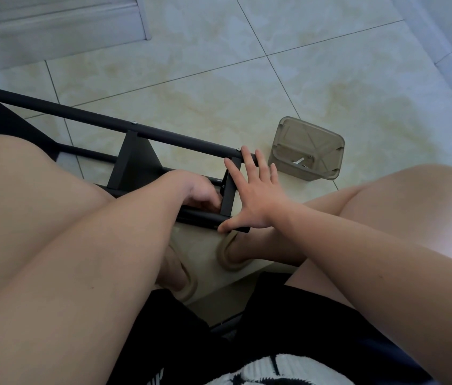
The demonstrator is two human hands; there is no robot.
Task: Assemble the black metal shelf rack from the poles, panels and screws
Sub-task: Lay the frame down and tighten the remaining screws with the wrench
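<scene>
Head view: I'm pressing my spread right hand (252, 201) on the half-joined rack (136, 159); my left hand (200, 193), at nine o'clock, is curling on I can't tell what. Screws (300, 161) are waiting at one o'clock.

Black metal shelf rack (136, 165) part-built, lying on its side on the floor, long pole (80, 113) running far left to centre, two upright panels (230, 190) screwed between poles

Dim cool daylight, brightest on floor (330, 79) twd 1 o'clock, soft shadows, wide-angle bend at edges, sl. soft focus
</scene>
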